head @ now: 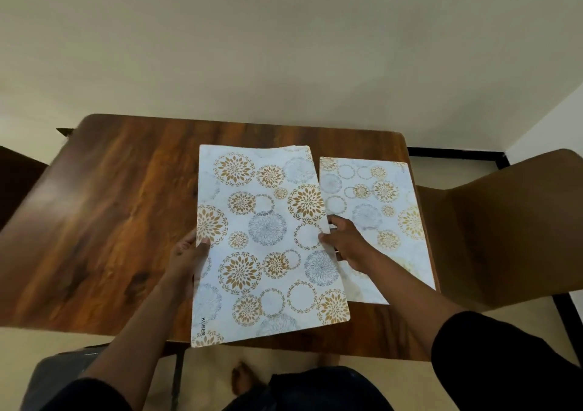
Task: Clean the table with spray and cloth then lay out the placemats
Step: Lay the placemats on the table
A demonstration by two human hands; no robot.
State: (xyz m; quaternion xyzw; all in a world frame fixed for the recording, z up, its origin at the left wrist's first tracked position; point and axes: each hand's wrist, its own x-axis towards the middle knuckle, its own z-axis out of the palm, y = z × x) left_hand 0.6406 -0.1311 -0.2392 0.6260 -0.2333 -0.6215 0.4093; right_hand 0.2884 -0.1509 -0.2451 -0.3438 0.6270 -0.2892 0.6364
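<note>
Left hand (189,253) and right hand (344,242) each pinch a long edge of the mat (268,243), held over the table (110,205) middle beside a second mat (378,221) lying flat at right. It appears thin, light, semi-stiff and probably slick; edge grips at mid-length suit it.

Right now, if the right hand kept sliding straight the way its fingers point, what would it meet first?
The right hand points left across the held placemat; the left hand on its far edge likely comes first.
</note>
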